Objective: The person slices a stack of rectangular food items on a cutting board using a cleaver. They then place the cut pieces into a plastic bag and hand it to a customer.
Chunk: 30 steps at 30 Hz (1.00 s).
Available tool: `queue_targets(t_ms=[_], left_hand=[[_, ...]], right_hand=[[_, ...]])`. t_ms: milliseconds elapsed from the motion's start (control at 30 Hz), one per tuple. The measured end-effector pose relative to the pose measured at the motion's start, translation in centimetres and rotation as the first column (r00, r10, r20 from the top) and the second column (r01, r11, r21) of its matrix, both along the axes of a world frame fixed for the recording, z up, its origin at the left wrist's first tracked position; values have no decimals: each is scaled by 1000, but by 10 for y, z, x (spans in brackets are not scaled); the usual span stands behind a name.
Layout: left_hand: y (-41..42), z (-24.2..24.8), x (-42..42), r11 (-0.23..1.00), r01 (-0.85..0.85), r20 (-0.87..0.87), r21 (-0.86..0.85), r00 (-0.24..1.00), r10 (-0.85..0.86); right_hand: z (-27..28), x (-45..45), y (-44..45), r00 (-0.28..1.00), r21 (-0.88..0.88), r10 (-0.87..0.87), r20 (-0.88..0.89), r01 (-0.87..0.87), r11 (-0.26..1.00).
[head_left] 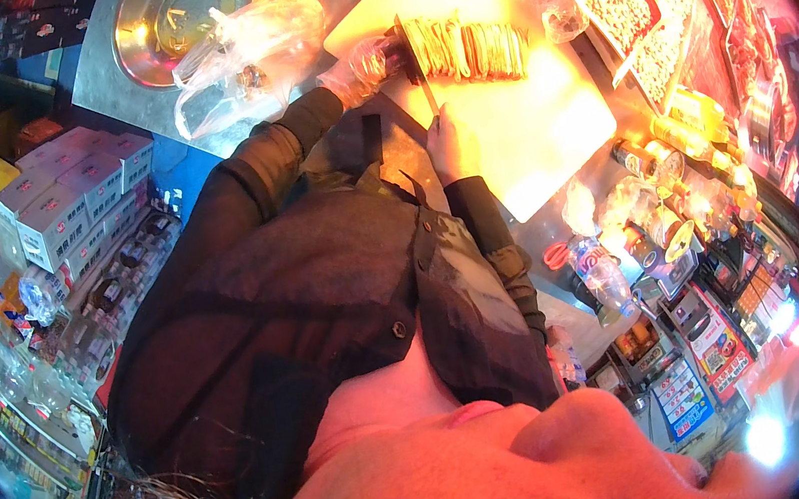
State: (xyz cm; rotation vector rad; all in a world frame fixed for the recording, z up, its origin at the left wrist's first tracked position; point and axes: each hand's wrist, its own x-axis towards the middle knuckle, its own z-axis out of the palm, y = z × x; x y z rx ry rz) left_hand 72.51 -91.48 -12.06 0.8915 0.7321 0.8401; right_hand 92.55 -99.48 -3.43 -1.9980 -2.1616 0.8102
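My right hand [452, 142] grips the handle of a broad-bladed kitchen knife [408, 51], which stands on edge over a large, brightly lit cutting board [543, 132]. Right of the blade, a row of thin folded food strips [472, 51] stands packed together; glare hides their exact kind. My left hand [364, 66], in a clear plastic glove, is close against the blade's left side. Its fingertips are dark there, and whether they press on food cannot be made out.
A steel bowl [184, 20] with a few scraps and a clear plastic bag [259, 48] are at upper left. A tray of small pale food pieces [636, 6] lies upper right. Several bottles [603, 275] and red-handled scissors [556, 256] crowd the right. White cartons [70, 194] are stacked left.
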Motion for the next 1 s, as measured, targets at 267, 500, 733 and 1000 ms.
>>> queue_targets(t_ms=[267,500,733,1000], left_hand=[[-2,-8,1,939,-104,311,-328,927,212],[18,-32,-3,993,72,147,98,985,-86],[-1,-16,-9,962,-72,260,-263,955,143],[-3,-18,-21,670,398,-771,627,442,459]], right_hand=[[-41,-8,4,998,-13,-59,-4,59,998],[-46,-10,47,1000,133,8,-6,-7,991],[-6,-14,34,941,125,-143,-305,188,974],[-29,-13,16,948,61,-106,-300,131,990]])
